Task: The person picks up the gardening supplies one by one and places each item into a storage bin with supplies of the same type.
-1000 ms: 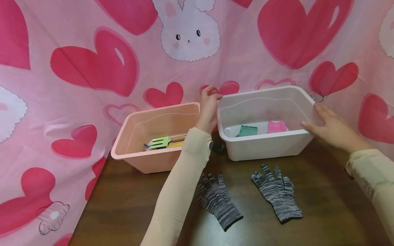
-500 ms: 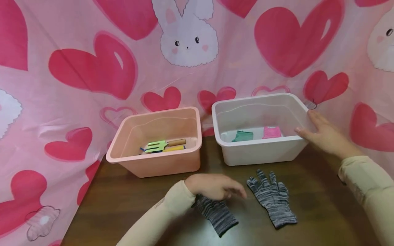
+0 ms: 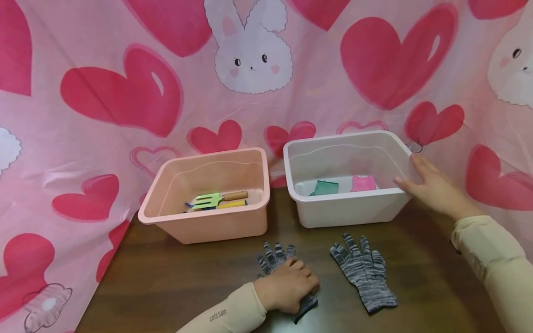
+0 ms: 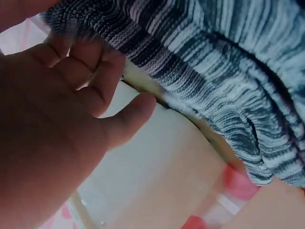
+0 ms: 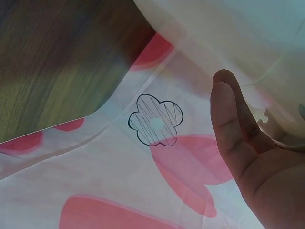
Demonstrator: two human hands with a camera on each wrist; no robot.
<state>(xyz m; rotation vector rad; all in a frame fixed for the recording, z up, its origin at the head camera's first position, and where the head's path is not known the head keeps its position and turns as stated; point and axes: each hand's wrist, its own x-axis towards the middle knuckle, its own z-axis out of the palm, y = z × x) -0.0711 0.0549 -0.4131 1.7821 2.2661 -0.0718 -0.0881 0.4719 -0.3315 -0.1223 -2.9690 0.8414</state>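
Note:
My left hand (image 3: 287, 284) is over the left of two striped grey-and-black knit gloves (image 3: 272, 256), its fingers bent around the fabric near the cuff. In the left wrist view, the bent fingers (image 4: 102, 78) meet the edge of the knit glove (image 4: 190, 62), and the thumb is mostly out of frame. The second glove (image 3: 364, 273) lies flat to the right, fingers pointing away. My right hand (image 3: 437, 189) rests with extended fingers against the right end of a white plastic bin (image 3: 350, 210). Its thumb (image 5: 226, 109) sits close to the bin wall.
Inside the white bin are a green cloth piece (image 3: 325, 188) and a pink one (image 3: 363, 183). A peach bin (image 3: 225, 226) to the left holds a green hand fork (image 3: 210, 200) and a yellow-handled tool (image 3: 233, 204). A heart-patterned curtain (image 3: 250, 106) backs the wooden table (image 3: 175, 277).
My left hand has come off the white bin's left rim, moved down toward me and taken hold of the left glove. The right hand stays at the bin; the view has shifted slightly.

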